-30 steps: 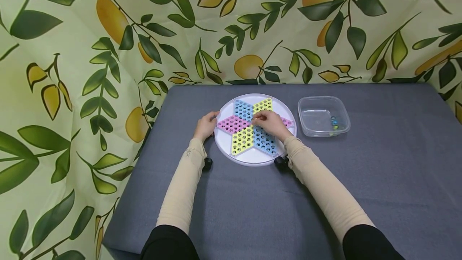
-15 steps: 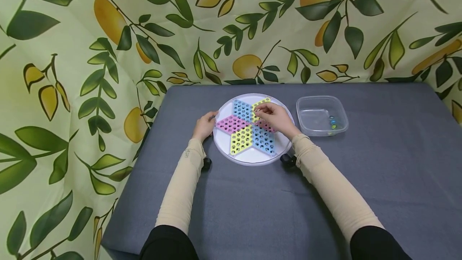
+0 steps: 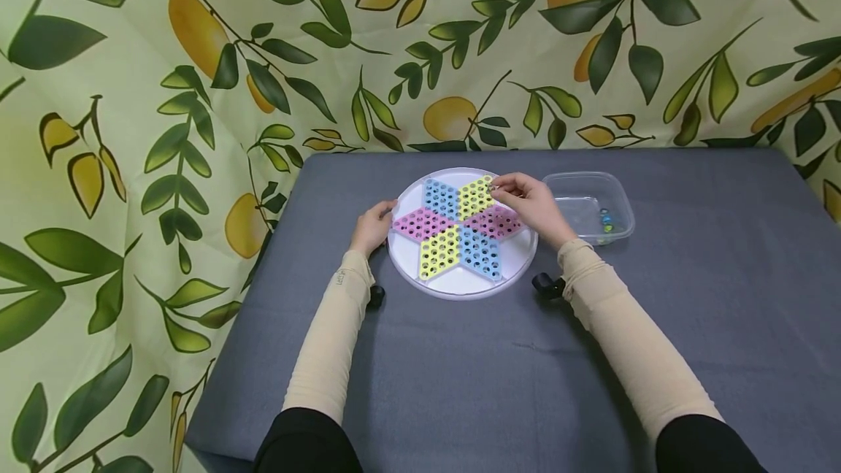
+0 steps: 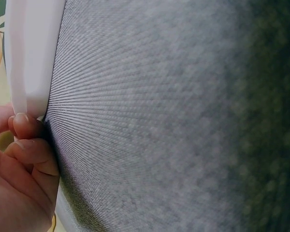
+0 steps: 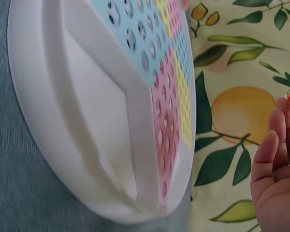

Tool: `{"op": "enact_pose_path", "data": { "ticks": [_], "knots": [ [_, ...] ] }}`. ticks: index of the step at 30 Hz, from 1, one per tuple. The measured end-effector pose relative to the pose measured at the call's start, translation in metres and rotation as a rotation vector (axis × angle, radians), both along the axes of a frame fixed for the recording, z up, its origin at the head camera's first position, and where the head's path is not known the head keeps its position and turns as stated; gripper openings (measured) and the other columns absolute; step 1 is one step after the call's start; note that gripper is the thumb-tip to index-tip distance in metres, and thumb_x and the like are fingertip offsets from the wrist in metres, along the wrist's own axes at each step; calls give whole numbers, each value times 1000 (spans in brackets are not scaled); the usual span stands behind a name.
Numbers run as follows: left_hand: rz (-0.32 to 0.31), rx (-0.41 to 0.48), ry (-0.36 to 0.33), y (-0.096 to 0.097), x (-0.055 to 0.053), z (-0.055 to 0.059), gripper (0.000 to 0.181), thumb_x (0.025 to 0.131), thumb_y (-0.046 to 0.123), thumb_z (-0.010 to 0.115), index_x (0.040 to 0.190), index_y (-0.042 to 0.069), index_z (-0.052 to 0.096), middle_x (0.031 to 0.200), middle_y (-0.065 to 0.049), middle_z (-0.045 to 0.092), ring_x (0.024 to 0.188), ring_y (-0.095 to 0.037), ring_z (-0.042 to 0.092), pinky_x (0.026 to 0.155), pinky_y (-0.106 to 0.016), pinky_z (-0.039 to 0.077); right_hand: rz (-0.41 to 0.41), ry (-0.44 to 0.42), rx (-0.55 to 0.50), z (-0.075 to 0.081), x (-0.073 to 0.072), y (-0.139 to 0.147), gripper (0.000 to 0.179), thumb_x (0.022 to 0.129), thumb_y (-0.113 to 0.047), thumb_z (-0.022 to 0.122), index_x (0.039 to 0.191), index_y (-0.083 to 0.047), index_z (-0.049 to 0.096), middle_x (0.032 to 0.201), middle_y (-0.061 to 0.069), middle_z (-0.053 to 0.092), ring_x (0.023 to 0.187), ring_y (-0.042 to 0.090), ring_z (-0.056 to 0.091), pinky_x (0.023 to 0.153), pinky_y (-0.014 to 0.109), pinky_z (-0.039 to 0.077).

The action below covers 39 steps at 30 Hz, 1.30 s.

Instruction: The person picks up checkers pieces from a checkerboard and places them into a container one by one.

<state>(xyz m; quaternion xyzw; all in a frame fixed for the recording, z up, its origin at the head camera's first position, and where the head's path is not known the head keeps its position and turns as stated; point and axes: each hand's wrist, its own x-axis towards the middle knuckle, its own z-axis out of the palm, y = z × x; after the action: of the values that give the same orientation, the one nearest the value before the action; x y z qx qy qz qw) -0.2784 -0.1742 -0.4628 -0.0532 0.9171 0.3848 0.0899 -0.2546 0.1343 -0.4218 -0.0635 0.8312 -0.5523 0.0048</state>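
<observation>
A round white Chinese checkers board [image 3: 404, 265] with a pink, blue and yellow holed star lies on the cloth-covered table. At its left rim my left hand [image 3: 372, 227] holds the edge; the left wrist view has the curled fingers [image 4: 26, 126] right at the white rim. My right hand [image 3: 534, 204] is over the board's upper right, beside the yellow point of the star. Between its fingertips it pinches a small clear marble [image 5: 289, 98] with red inside, partly hidden by the fingers in the right wrist view.
To the right of the board stands a clear plastic container [image 3: 594, 238], with several blue and green-yellow marbles [image 3: 606, 220] inside. My right hand overlaps its left side in the head view. A leaf-and-fruit patterned cloth [image 3: 420, 50] hangs behind the grey table [image 3: 460, 371].
My right hand has moved right from the middle of the board, past the yellow point, toward the container, still pinching the marble. The left hand stays at the rim.
</observation>
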Motion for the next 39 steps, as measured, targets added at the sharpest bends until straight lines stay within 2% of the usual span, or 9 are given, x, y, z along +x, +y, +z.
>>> {"op": "enact_pose_path", "data": {
  "ticks": [3,7,13,17,21,27,30,35,39],
  "knots": [
    [5,4,-2,0,-1,0,36,99,25,41,134,30,51,79,-9,56,43,-10,41,47,-24,39,-22,-11,-4,1,1,9,33,88,-33,63,113,-11,63,89,-9,61,83,13,54,75,24,45],
    [5,5,1,0,-1,0,36,99,25,41,133,30,52,69,-5,49,43,-10,41,47,-24,40,-61,-21,-4,2,2,23,34,89,-36,62,113,-11,62,91,-8,60,88,20,54,74,24,44],
    [12,0,2,0,0,2,36,99,25,41,133,29,51,64,-2,43,43,-10,40,47,-23,38,-111,-41,40,-1,3,42,39,88,-42,60,114,-13,60,99,2,62,89,17,54,74,22,41],
    [10,-8,4,0,1,2,36,99,25,41,133,29,51,66,-3,46,44,-9,41,47,-23,39,-131,-48,55,-3,3,51,42,88,-45,60,114,-13,60,96,-2,62,90,19,54,74,24,40],
    [12,-11,2,0,1,1,36,99,25,41,133,29,51,65,-3,46,44,-10,42,48,-23,39,-164,-57,40,-8,4,60,40,86,-46,61,111,-14,61,90,-8,63,85,9,55,71,20,42],
    [6,-25,2,0,1,0,36,99,25,41,134,29,51,64,-1,45,45,-10,42,48,-23,39,-188,-74,74,-11,3,69,40,89,-40,60,113,-8,60,87,-12,59,82,3,52,70,19,42],
    [6,-28,7,0,0,0,36,99,25,41,133,29,52,62,-1,44,44,-10,42,48,-24,38,-205,-86,119,-12,1,72,40,90,-37,59,114,-5,59,87,-9,60,84,8,55,70,19,42],
    [1,-22,2,0,1,1,36,99,25,41,134,29,51,61,-1,44,44,-10,42,48,-24,39,-198,-123,190,-13,-1,77,39,92,-33,56,116,-2,57,99,10,62,93,22,59,70,22,42],
    [4,-9,-2,1,1,1,36,99,26,41,134,30,51,59,0,42,43,-10,41,48,-24,39,-187,-128,212,-15,-2,78,37,93,-29,54,117,0,57,100,14,62,94,25,59,70,22,42]
  ]
}}
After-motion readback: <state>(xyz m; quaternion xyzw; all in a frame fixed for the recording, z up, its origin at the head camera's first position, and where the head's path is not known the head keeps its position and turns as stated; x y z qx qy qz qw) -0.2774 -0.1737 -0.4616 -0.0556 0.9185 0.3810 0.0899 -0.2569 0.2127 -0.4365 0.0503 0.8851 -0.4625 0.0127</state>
